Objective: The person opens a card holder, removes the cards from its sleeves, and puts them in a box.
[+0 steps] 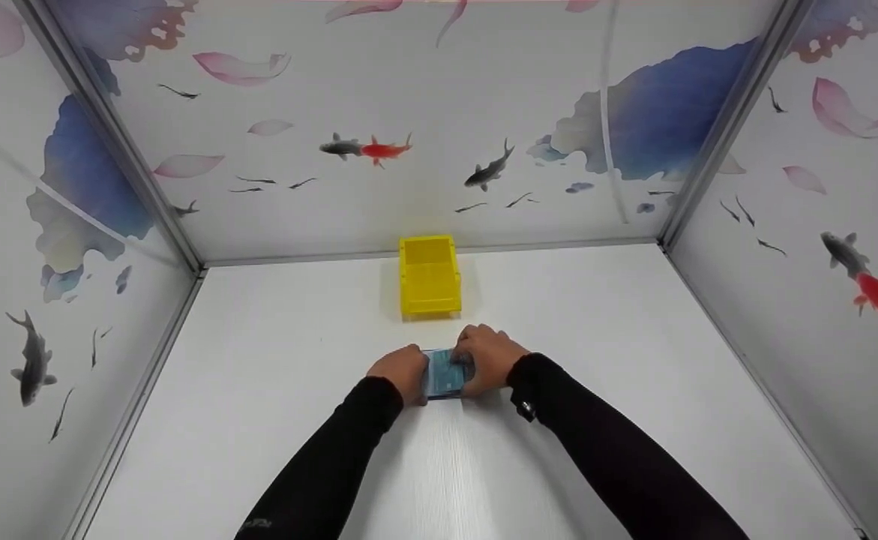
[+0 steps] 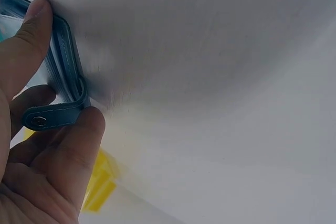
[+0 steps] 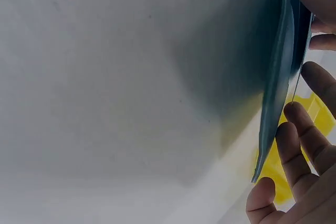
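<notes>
A blue card holder with clear sleeves is between both hands, in front of the yellow bin. My left hand grips its left side. In the left wrist view the thumb lies over the edge, and fingers are beside the snap strap, which is undone. My right hand holds the right side, thumb low and fingers at the top. In the right wrist view the holder's cover stands apart from the inner leaves, with right-hand fingers along it.
Just beyond the hands, a yellow bin stands against the back wall on the white table. Printed panels with fish and petals enclose the table at the back, left and right. Metal strips run along the corners.
</notes>
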Demonstrator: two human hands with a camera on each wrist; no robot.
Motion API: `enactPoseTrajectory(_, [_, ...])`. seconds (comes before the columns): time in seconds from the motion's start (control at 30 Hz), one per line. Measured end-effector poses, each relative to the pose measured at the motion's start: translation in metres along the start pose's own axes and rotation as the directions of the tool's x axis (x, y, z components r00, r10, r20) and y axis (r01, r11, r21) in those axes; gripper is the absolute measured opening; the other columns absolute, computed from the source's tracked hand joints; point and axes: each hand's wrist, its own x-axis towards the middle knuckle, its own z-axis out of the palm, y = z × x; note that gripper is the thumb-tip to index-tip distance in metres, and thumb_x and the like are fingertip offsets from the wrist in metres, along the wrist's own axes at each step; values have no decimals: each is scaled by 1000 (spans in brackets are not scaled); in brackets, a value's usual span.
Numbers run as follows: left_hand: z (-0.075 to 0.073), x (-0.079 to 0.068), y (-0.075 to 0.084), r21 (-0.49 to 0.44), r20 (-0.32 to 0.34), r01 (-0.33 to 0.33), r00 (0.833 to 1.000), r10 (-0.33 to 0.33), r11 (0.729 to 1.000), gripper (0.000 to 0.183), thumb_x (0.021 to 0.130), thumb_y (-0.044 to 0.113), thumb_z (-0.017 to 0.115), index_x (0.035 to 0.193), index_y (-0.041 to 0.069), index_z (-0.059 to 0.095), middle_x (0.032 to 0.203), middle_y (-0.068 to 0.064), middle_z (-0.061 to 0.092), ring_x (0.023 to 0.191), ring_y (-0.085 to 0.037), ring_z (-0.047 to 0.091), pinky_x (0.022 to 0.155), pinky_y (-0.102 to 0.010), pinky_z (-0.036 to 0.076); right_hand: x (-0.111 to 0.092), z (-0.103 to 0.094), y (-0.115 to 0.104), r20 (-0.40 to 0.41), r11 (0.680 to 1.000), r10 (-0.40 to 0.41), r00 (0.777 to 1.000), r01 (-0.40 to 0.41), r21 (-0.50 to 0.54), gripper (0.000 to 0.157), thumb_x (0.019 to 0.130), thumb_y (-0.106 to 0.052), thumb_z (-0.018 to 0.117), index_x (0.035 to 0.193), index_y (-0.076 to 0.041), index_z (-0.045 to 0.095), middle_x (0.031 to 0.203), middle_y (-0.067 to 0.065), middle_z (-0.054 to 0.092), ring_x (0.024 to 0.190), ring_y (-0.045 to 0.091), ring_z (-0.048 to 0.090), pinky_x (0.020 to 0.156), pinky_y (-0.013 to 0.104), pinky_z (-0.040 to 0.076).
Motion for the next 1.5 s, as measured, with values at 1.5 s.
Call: enactPoseTrajectory(1.5, [9,2,-5,29,-69,11,998,-9,1000,58,74,27,111,122,8,84,108,-7,79,87,-19,71,91,-33,66,165,-63,-3,-99,923,313,944,-327,-202,38,95,-41,89,107,-6,82,106,10,70,104,32,62,99,48,58])
